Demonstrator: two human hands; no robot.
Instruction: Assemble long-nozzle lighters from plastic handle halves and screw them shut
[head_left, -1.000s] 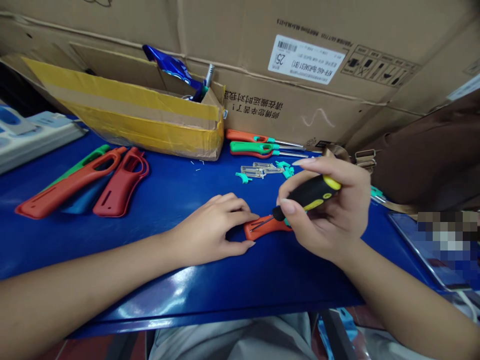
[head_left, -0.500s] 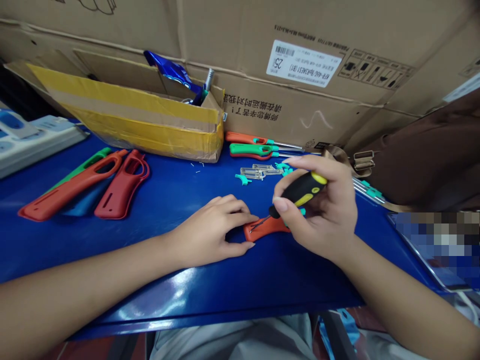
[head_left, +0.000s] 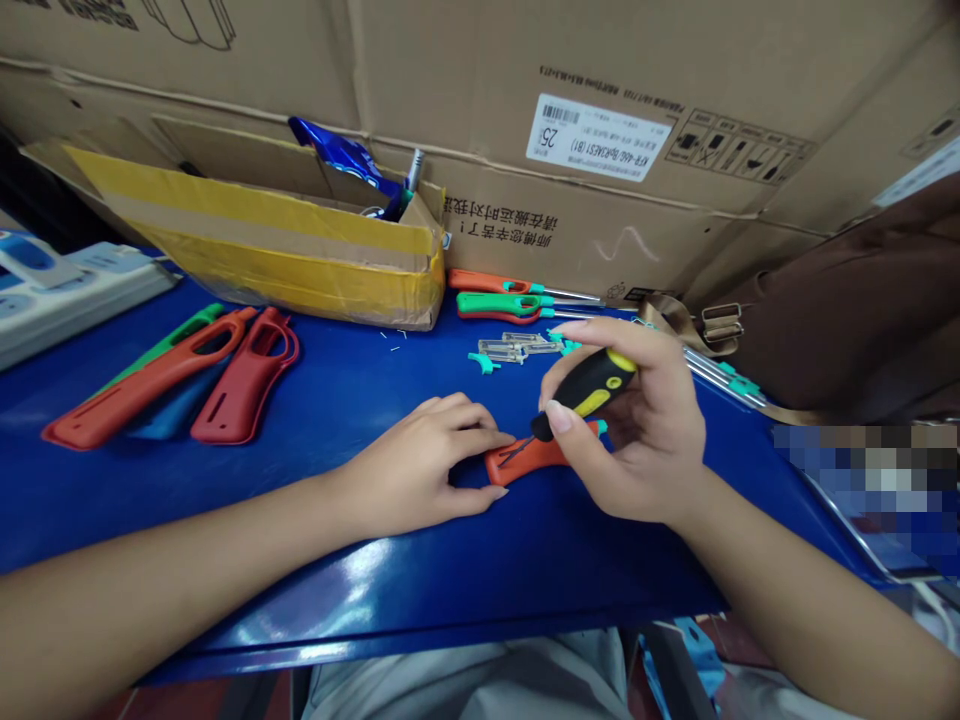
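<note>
My right hand (head_left: 637,435) is wrapped round a black and yellow screwdriver (head_left: 586,392), its tip pressed on an orange lighter body (head_left: 525,457) that lies on the blue table (head_left: 337,390). My left hand (head_left: 420,470) pinches the left end of that orange body between thumb and fingers, holding it down. A teal part shows at the body's right end, mostly hidden by my right hand.
Orange, green and red handle shells (head_left: 187,370) lie at left. A yellow-taped cardboard box (head_left: 285,255) stands behind them. Finished lighters (head_left: 517,297) and small clear and teal parts (head_left: 517,348) lie by the big cartons (head_left: 600,150). A brown bag (head_left: 847,320) sits right.
My right hand with the screwdriver has shifted a little left and lowered its handle. My left hand stays on the orange body.
</note>
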